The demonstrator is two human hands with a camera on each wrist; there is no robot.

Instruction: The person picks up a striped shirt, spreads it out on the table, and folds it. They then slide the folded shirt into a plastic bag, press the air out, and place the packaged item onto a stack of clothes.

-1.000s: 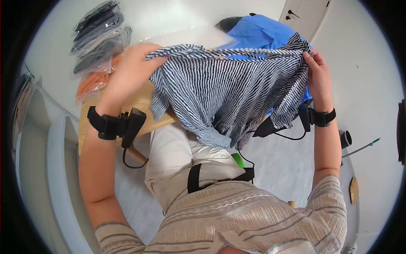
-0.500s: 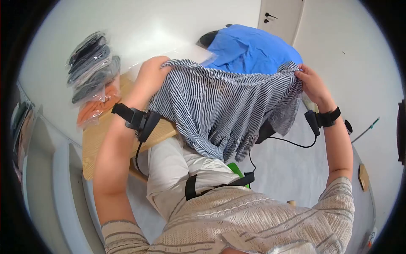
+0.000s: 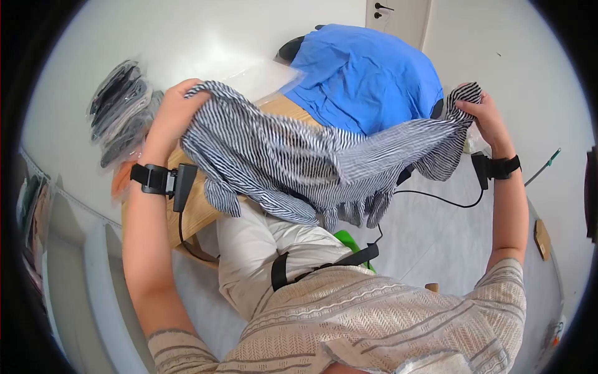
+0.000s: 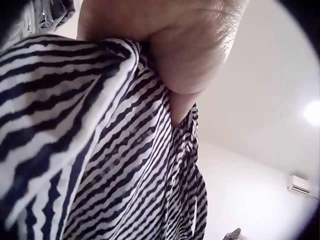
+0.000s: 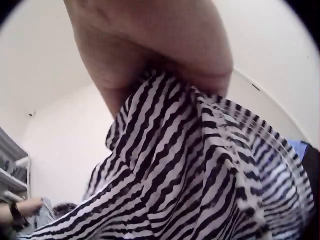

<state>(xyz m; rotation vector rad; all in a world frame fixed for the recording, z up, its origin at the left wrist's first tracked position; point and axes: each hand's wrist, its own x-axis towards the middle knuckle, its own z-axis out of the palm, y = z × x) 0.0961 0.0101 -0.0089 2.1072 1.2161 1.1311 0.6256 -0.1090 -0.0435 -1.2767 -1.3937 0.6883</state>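
A black-and-white striped garment [image 3: 268,149] hangs between my two hands, stretched sideways above my lap and the table's front edge. My left hand [image 3: 176,112] grips its left upper corner, thumb over the cloth. At the opposite end my right hand [image 3: 484,117] pinches a bunched corner that stands up above the fingers. The middle sags, and loose folds dangle at the bottom. In the left wrist view the striped cloth [image 4: 115,150] falls from beneath the palm, with the fingertips hidden. The right wrist view shows gathered cloth [image 5: 165,135] coming out from under that hand.
A wooden table [image 3: 187,218] lies under the garment. Bright blue cloth [image 3: 367,75] covers a dark bulky thing at the back. Bagged folded clothes [image 3: 121,112] are stacked at the left, near a clear plastic bag [image 3: 268,81]. A cable [image 3: 436,198] runs from the right wrist camera.
My hands have moved farther apart, the left outward to the left and the right outward to the right. The garment has spread wider and its middle sags. The head view has shifted too.
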